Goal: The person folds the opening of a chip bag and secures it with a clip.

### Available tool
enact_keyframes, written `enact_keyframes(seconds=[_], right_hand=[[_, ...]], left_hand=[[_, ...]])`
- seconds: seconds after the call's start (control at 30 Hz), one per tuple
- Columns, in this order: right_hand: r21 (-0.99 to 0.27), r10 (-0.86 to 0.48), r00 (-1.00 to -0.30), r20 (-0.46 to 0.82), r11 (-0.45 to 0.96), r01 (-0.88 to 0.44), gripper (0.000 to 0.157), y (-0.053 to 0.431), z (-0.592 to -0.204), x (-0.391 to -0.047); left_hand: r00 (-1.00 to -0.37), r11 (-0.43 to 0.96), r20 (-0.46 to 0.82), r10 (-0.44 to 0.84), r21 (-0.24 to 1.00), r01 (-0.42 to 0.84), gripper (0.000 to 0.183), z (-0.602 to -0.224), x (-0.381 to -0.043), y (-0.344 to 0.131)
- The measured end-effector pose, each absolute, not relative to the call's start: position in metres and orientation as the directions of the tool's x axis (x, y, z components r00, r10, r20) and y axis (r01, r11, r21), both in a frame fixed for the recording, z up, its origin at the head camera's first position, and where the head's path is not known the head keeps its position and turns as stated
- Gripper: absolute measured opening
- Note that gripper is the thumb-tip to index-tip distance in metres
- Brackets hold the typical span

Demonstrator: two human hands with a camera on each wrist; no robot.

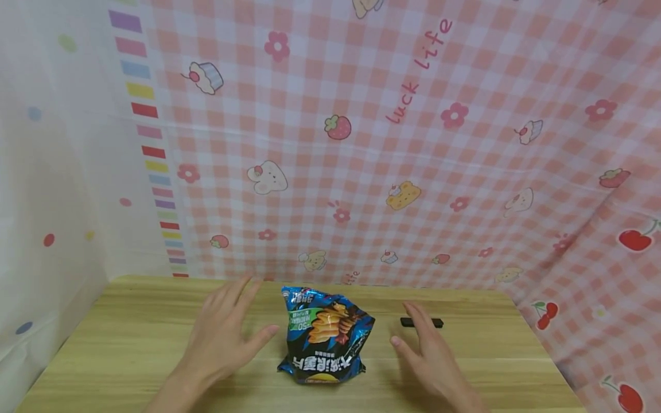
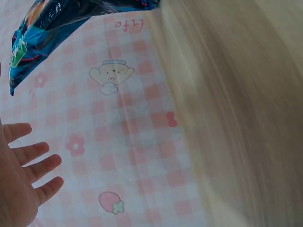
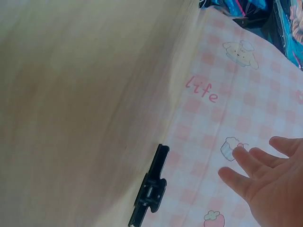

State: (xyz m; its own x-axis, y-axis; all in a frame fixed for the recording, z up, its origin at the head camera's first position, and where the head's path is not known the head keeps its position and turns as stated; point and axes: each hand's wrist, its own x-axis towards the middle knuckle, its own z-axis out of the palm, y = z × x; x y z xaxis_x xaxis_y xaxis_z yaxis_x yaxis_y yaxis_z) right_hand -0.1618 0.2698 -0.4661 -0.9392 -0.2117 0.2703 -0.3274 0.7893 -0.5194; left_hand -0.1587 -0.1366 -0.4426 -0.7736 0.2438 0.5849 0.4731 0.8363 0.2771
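Observation:
A blue and black bag of potato chips (image 1: 327, 338) sits on the wooden table between the two hands, its printing upside down in the head view. To its left the left hand (image 1: 222, 327) is held with fingers spread and thumb toward the bag, touching nothing. On the other side the right hand (image 1: 431, 358) has its fingers extended and holds nothing. A black clip (image 3: 150, 189), long and narrow with a small lever, lies on the table just beyond the right hand, which partly covers it in the head view. Both wrist views show only part of the bag (image 2: 47, 38).
The light wood tabletop (image 1: 129, 344) ends at a pink checked cloth (image 1: 310, 229) hanging behind it. A white dotted cloth (image 1: 46, 172) hangs along the left, and a cherry-print cloth (image 1: 609, 298) along the right.

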Motion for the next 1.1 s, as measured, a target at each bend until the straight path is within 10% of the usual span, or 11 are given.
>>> enact_keyframes(seconds=[1.1], right_hand=[[-0.711, -0.219, -0.914, 0.341, 0.576, -0.403, 0.053, 0.223, -0.470, -0.157]], left_hand=[[-0.708, 0.780, 0.659, 0.255, 0.293, 0.553, 0.075, -0.416, -0.170, -0.084]])
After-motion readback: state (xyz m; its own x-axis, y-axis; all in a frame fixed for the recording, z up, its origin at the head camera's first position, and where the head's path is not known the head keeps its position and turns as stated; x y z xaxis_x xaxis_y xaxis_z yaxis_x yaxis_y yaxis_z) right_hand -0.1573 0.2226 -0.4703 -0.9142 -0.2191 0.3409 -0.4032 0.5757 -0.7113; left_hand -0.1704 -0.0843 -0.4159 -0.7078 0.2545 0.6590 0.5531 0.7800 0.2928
